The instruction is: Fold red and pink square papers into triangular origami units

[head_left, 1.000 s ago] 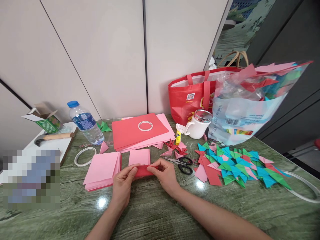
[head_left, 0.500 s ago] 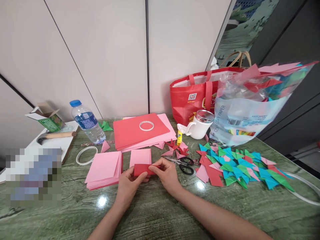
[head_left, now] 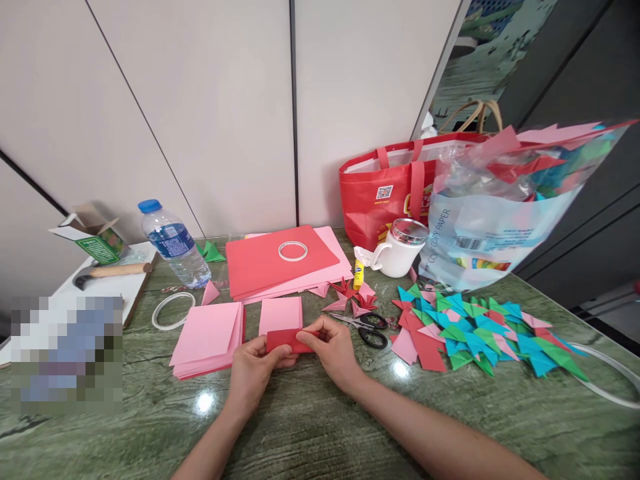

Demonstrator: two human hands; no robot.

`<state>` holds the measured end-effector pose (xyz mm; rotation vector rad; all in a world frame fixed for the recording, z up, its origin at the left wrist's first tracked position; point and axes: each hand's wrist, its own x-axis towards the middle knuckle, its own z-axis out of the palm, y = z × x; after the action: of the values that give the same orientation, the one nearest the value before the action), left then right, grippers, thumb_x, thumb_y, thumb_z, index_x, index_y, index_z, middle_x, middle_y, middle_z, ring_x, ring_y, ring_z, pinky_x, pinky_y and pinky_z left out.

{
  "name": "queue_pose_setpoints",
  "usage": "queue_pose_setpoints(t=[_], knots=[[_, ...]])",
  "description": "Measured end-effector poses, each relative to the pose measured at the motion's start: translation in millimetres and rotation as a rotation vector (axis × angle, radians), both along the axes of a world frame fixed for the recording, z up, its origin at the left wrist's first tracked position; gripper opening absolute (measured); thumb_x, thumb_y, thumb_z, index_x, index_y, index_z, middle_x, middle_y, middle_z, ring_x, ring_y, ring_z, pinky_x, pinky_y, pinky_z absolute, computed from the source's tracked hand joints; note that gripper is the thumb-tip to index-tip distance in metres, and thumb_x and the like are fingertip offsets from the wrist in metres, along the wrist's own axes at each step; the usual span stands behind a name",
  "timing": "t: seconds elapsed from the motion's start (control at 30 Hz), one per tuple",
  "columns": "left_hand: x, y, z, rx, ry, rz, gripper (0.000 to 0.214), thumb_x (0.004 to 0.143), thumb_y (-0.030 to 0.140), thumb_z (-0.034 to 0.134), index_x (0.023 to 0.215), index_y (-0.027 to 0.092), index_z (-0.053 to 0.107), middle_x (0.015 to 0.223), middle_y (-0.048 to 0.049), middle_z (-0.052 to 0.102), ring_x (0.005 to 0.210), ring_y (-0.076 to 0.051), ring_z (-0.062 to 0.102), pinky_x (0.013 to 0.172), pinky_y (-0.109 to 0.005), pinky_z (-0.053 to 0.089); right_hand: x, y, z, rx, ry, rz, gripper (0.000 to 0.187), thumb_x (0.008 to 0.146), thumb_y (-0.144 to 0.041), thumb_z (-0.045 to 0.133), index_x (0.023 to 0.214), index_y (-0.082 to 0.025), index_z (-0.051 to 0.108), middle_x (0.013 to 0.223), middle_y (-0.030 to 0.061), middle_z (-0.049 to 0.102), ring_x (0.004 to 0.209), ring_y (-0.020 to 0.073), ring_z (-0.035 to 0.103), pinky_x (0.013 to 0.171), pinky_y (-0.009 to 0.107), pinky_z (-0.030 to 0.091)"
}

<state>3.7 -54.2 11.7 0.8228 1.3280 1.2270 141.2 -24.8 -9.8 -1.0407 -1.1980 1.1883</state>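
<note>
A small folded piece of red paper (head_left: 281, 340) is held between my two hands, just in front of a small pink paper stack (head_left: 281, 316). My left hand (head_left: 256, 368) pinches its left part, thumb on top and fingers behind. With thumb and fingertips, my right hand (head_left: 332, 348) grips the right end. A larger stack of pink paper squares (head_left: 206, 337), with red sheets in it, lies left of my left hand. Scissors with black handles (head_left: 367, 328) rest to the right of my right hand, below several red and pink folded pieces (head_left: 345, 291).
Red and pink sheets (head_left: 270, 263) lie at the back under a tape ring (head_left: 293, 251). A water bottle (head_left: 175, 243) and hammer (head_left: 115, 269) are left. A white mug (head_left: 400, 253), glue stick (head_left: 359, 274), red bag (head_left: 360, 200) and colourful folded-paper pile (head_left: 480, 330) are right.
My left hand has shifted slightly left and down, its thumb now lower on the red paper. My right hand keeps its pinch almost unmoved.
</note>
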Motion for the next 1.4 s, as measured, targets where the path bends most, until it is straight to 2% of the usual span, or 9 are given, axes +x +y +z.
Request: queue_pose_setpoints(t=[0.2,0.33,0.47,0.57,0.73,0.87,1.1,1.23,1.4], knots=[[-3,2,0.7,0.062,0.015,-0.066,0.030,0.056,0.035,0.077,0.077,0.014,0.071,0.072,-0.0036,0.072,0.069,-0.021,0.066,0.066,-0.034,0.056,1,2,0.2,-0.022,0.009,0.000,0.024,0.062,-0.037,0.073,0.058,-0.017,0.060,0.054,-0.0018,0.059,0.051,0.0117,0.050,0.052,0.024,0.042],[-6,2,-1.9,0.119,0.080,-0.049,0.023,0.062,0.037,0.073,0.067,0.015,0.070,0.062,-0.0009,0.067,0.062,-0.018,0.062,0.061,-0.029,0.054,0,1,0.4,-0.054,0.029,0.037,0.026,0.061,-0.039,0.073,0.060,-0.017,0.060,0.055,-0.0014,0.060,0.051,0.0127,0.052,0.052,0.025,0.043],[-6,1,-3.7,0.102,0.015,-0.044,0.023,0.061,0.038,0.073,0.061,0.015,0.069,0.058,0.0003,0.065,0.060,-0.017,0.060,0.059,-0.029,0.054,0,0,-0.6,-0.070,0.028,0.053,0.027,0.062,-0.041,0.072,0.063,-0.017,0.059,0.057,-0.0012,0.061,0.054,0.0143,0.055,0.054,0.026,0.045],[-6,1,-4.9,0.113,-0.015,0.000,0.023,0.059,0.038,0.074,0.065,0.016,0.070,0.061,-0.0002,0.066,0.061,-0.018,0.061,0.059,-0.029,0.054,-1,0,-0.2,-0.050,0.031,0.110,0.026,0.063,-0.039,0.072,0.073,-0.018,0.059,0.066,-0.0002,0.063,0.061,0.0162,0.058,0.058,0.027,0.048],[-10,4,-6.9,0.171,-0.023,0.085,0.023,0.060,0.038,0.073,0.065,0.016,0.070,0.064,-0.0003,0.067,0.063,-0.018,0.062,0.059,-0.029,0.054,-2,-2,1.2,-0.046,0.108,0.229,0.037,0.059,-0.028,0.075,0.090,-0.020,0.057,0.086,0.0024,0.066,0.077,0.0193,0.062,0.067,0.028,0.050],[-12,4,-8.7,0.192,-0.032,0.069,0.020,0.062,0.036,0.073,0.068,0.017,0.071,0.063,0.0003,0.067,0.063,-0.017,0.061,0.060,-0.028,0.054,-2,-2,1.0,-0.034,0.075,0.276,0.020,0.065,-0.025,0.068,0.080,-0.018,0.057,0.075,0.0002,0.064,0.067,0.0160,0.059,0.062,0.026,0.047],[-8,2,-8.8,0.197,-0.097,0.033,0.015,0.064,0.032,0.073,0.070,0.018,0.072,0.067,0.0006,0.068,0.067,-0.017,0.062,0.059,-0.025,0.054,-1,-2,0.3,-0.031,0.040,0.269,0.015,0.065,-0.024,0.066,0.074,-0.017,0.057,0.064,-0.0039,0.058,0.057,0.0117,0.051,0.054,0.022,0.041],[-8,3,-8.5,0.190,-0.115,0.035,0.015,0.064,0.031,0.072,0.067,0.017,0.071,0.064,0.0010,0.067,0.062,-0.016,0.061,0.057,-0.026,0.054,-1,-1,-1.9,-0.077,0.085,0.267,0.017,0.064,-0.025,0.069,0.074,-0.016,0.059,0.064,-0.0027,0.061,0.056,0.0114,0.052,0.056,0.023,0.042],[-12,4,-9.6,0.196,-0.074,0.037,0.018,0.065,0.033,0.071,0.067,0.015,0.069,0.062,0.0009,0.065,0.058,-0.015,0.059,0.053,-0.025,0.051,-2,1,-1.7,-0.205,0.178,0.265,0.027,0.054,-0.032,0.077,0.063,-0.016,0.058,0.053,-0.0030,0.060,0.047,0.0110,0.051,0.051,0.024,0.043]])
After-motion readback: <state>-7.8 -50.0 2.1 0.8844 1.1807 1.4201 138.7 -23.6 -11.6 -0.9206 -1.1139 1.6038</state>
